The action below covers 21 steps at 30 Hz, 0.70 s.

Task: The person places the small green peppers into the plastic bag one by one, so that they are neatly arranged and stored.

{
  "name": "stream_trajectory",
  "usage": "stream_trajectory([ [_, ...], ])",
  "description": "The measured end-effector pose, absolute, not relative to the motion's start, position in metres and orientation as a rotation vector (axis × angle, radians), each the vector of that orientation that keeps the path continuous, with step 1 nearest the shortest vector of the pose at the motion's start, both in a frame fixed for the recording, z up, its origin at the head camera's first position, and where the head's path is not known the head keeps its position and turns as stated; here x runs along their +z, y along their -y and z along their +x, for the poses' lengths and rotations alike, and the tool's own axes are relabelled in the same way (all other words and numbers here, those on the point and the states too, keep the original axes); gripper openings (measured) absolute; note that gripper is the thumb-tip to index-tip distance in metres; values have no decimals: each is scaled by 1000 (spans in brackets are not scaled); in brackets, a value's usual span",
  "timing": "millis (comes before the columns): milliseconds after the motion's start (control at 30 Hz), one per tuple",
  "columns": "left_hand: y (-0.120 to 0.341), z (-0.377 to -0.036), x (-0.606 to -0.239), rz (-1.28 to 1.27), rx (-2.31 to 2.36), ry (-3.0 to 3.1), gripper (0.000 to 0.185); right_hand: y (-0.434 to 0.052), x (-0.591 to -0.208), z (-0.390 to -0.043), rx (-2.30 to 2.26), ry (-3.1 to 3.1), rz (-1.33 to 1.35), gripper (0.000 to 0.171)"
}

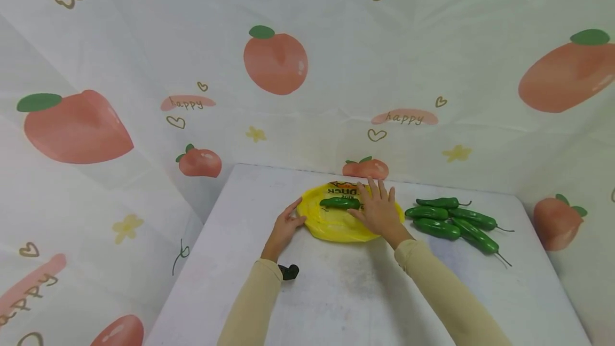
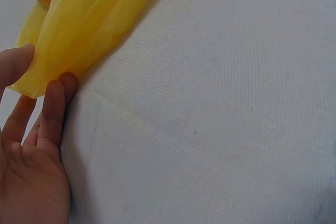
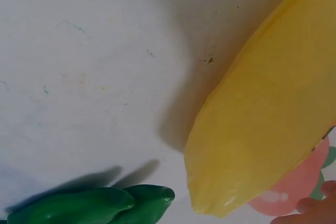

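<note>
A round, puffed yellow plastic bag point(image 1: 331, 228) with dark printed lettering lies near the back of the white table. One green chili pepper point(image 1: 340, 203) is on it. My left hand point(image 1: 283, 231) is at the bag's left edge, thumb on one side and fingers reaching along the other; the fingers look fairly straight. My right hand point(image 1: 380, 210) is spread over the bag's right part, its thumb close to the pepper's end; I cannot tell whether they touch. In the right wrist view only a bit of that hand shows at the lower right corner, beside the bag point(image 3: 262, 114).
Several green chili peppers point(image 1: 434, 228) lie grouped to the right of the bag. The white table point(image 1: 336, 303) meets a cloth backdrop point(image 1: 336, 132) printed with fruit and flowers, which also rises at both sides. A small black object point(image 1: 289, 272) shows at the left wrist.
</note>
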<state>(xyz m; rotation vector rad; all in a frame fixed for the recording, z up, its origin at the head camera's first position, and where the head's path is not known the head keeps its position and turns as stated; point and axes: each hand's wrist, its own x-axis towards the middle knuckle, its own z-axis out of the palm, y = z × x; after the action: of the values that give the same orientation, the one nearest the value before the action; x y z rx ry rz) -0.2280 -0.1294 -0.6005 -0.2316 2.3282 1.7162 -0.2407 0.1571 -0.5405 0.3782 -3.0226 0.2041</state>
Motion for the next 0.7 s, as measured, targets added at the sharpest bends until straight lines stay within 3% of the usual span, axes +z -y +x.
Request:
stream_trajectory([
  [700,130,-228,-602,-218,1725,-2332,54,-183,-542,-226,266,3072,265,87],
])
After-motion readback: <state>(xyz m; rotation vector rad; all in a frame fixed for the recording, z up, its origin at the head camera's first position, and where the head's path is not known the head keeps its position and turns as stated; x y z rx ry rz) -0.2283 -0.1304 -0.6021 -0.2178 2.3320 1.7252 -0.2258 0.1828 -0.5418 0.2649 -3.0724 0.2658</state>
